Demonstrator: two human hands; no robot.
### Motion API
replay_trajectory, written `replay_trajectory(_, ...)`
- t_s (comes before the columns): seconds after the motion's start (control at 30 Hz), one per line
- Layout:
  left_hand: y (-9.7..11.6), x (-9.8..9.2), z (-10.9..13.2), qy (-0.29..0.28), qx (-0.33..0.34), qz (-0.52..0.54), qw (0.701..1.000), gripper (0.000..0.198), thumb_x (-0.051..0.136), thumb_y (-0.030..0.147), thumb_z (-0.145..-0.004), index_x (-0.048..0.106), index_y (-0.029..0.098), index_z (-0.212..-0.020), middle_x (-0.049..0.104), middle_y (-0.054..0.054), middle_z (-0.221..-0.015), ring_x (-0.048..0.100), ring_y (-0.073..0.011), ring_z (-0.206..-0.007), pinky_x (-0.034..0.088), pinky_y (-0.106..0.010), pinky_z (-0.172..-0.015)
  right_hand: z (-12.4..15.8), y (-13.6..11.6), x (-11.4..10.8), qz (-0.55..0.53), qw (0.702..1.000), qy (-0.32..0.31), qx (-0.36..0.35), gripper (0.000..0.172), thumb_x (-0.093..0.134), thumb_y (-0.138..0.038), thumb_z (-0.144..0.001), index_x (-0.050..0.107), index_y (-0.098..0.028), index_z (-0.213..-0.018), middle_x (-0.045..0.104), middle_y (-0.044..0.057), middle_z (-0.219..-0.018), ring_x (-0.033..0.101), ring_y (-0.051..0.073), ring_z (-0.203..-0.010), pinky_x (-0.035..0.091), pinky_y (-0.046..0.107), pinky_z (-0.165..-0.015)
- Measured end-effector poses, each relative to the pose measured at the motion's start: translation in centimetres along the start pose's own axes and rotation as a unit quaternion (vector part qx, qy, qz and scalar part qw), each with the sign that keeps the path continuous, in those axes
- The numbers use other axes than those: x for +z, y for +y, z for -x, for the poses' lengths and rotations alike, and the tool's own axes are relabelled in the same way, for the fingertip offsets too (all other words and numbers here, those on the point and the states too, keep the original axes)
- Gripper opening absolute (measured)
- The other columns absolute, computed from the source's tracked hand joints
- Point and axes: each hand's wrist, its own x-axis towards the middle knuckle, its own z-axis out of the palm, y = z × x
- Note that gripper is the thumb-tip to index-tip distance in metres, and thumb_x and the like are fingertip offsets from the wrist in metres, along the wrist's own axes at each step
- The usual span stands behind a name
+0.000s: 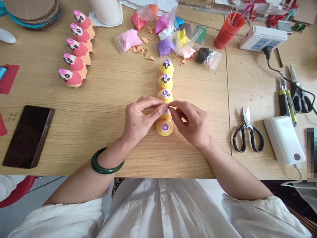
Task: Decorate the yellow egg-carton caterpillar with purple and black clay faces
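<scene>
A row of yellow bumps (165, 128), like a strip of egg carton covered in clay, lies lengthwise in front of me, each bump with a purple ring. The two farthest bumps carry black eyes and a mouth; the middle one shows one black eye spot. Over the second-nearest bump, my left hand (140, 120) pinches thumb and forefinger together. My right hand (192, 122) meets it there, its thumb and forefinger also pinched. Whatever sits between the fingertips is too small or hidden to make out. The fingers partly cover the second-nearest bump.
A similar red row with pink rings (74, 62) stands at back left. Bagged coloured clay (165, 46) and orange crumbs lie behind. At right are black-handled scissors (247, 130), a white power bank (284, 140), a power strip (263, 38) and a red cup (228, 31); a phone (28, 137) lies left.
</scene>
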Motion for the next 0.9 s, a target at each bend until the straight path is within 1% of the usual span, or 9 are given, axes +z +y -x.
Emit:
replay_trajectory(0.07,0.0,0.1,0.0,0.011,-0.006,0.015,1.0,0.017,0.083,0.042,-0.093,0.084,0.026,-0.088,0.082,0.001,-0.091,0.076,-0.0179,-0.091,0.063,-0.031,-0.088,-0.2,-0.3,0.0,-0.083,0.993,0.002,0.082,0.011,0.062,-0.025,-0.107,0.072,-0.02,-0.105,0.066,-0.004,-0.073,0.05,0.007,-0.056,0.042,0.023,-0.056)
replay_trajectory(0.13,0.0,0.3,0.0,0.025,-0.011,0.038,0.999,0.019,0.084,0.044,-0.092,0.084,0.026,-0.089,0.082,0.001,-0.09,0.076,-0.0166,-0.087,0.063,-0.029,-0.085,-0.6,-0.6,-0.1,-0.172,0.968,-0.002,0.181,0.018,0.065,-0.036,-0.105,0.072,-0.02,-0.102,0.06,-0.005,-0.069,0.048,0.008,-0.056,0.041,0.023,-0.055)
replay_trajectory(0.23,0.0,0.4,0.0,0.051,-0.016,0.053,0.997,0.028,0.084,0.052,-0.091,0.084,0.025,-0.089,0.082,0.0,-0.091,0.077,-0.0172,-0.087,0.064,-0.03,-0.083,-1.2,-1.1,-0.4,-0.298,0.907,-0.027,0.298,0.038,0.073,-0.057,-0.097,0.07,-0.019,-0.093,0.058,-0.004,-0.067,0.049,0.008,-0.058,0.041,0.023,-0.053)
replay_trajectory(0.33,-0.2,0.5,0.0,0.061,-0.014,0.047,0.997,0.034,0.083,0.058,-0.09,0.083,0.024,-0.089,0.082,-0.001,-0.092,0.077,-0.0181,-0.09,0.065,-0.031,-0.085,-1.6,-1.5,-0.5,-0.376,0.851,-0.058,0.362,0.047,0.081,-0.065,-0.087,0.071,-0.019,-0.09,0.057,-0.004,-0.066,0.051,0.009,-0.059,0.042,0.023,-0.051)
replay_trajectory(0.4,-0.2,0.6,0.0,0.054,0.004,0.043,0.998,0.033,0.083,0.058,-0.09,0.083,0.024,-0.09,0.082,-0.002,-0.097,0.077,-0.0184,-0.095,0.065,-0.032,-0.088,-1.7,-1.7,-0.4,-0.403,0.83,-0.064,0.38,0.049,0.085,-0.065,-0.083,0.07,-0.018,-0.088,0.056,-0.004,-0.065,0.051,0.008,-0.059,0.041,0.022,-0.05)
replay_trajectory(0.47,-0.1,0.7,0.1,0.043,0.026,0.037,0.998,0.03,0.082,0.055,-0.092,0.082,0.025,-0.091,0.081,-0.003,-0.103,0.077,-0.019,-0.099,0.065,-0.033,-0.091,-1.7,-1.8,-0.4,-0.414,0.823,-0.061,0.384,0.05,0.087,-0.064,-0.081,0.069,-0.018,-0.085,0.057,-0.004,-0.065,0.05,0.008,-0.059,0.041,0.022,-0.05)
replay_trajectory(0.6,0.3,0.6,0.3,0.028,0.053,0.012,0.998,0.025,0.08,0.051,-0.096,0.081,0.026,-0.091,0.08,-0.004,-0.102,0.076,-0.0201,-0.101,0.066,-0.035,-0.088,-1.6,-1.8,-0.4,-0.42,0.824,-0.049,0.378,0.05,0.088,-0.063,-0.079,0.068,-0.018,-0.082,0.058,-0.004,-0.067,0.05,0.007,-0.058,0.041,0.021,-0.05)
replay_trajectory(0.73,0.5,0.5,0.3,0.032,0.075,0.002,0.997,0.019,0.079,0.045,-0.097,0.082,0.027,-0.09,0.08,-0.004,-0.1,0.076,-0.0199,-0.101,0.066,-0.035,-0.089,-1.6,-1.8,-0.4,-0.418,0.828,-0.05,0.371,0.051,0.088,-0.065,-0.079,0.067,-0.018,-0.082,0.059,-0.004,-0.067,0.049,0.007,-0.058,0.04,0.021,-0.05)
replay_trajectory(0.9,0.3,0.6,0.3,0.028,0.057,-0.006,0.998,0.026,0.074,0.05,-0.1,0.083,0.026,-0.095,0.081,-0.004,-0.105,0.077,-0.0201,-0.101,0.066,-0.034,-0.087,-1.7,-1.9,-0.5,-0.413,0.827,-0.049,0.379,0.05,0.088,-0.063,-0.08,0.068,-0.018,-0.082,0.059,-0.003,-0.068,0.049,0.007,-0.058,0.037,0.021,-0.048)
